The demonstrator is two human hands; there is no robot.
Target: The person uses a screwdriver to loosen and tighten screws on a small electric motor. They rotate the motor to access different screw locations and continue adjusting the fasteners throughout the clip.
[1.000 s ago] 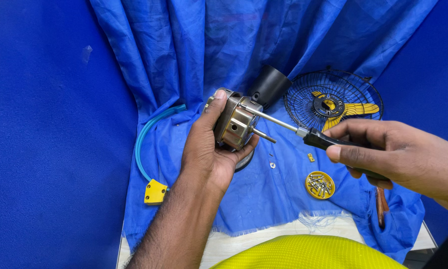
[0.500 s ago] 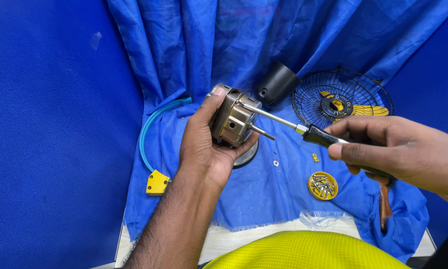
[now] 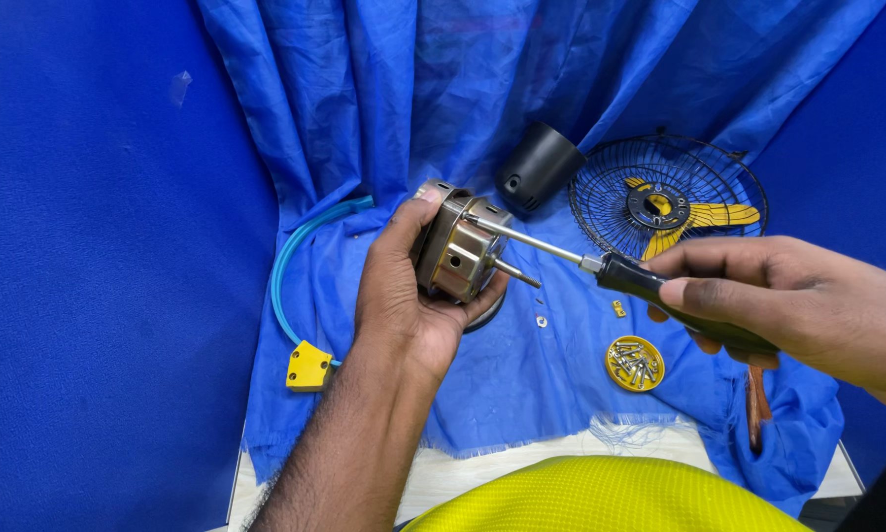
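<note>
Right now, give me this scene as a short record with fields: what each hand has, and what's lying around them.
Left hand: grips a metal fan motor, shaft pointing right
Right hand: holds a black-handled screwdriver, tip on the motor's face
Surface: blue cloth over a table
Behind the motor: black motor cover, wire fan guard with yellow blades
Near the right hand: yellow dish of screws
Left side: blue cable with yellow plug

The screwdriver [image 3: 601,266] tip has moved up from the motor [image 3: 458,246] face to its upper rim.
</note>
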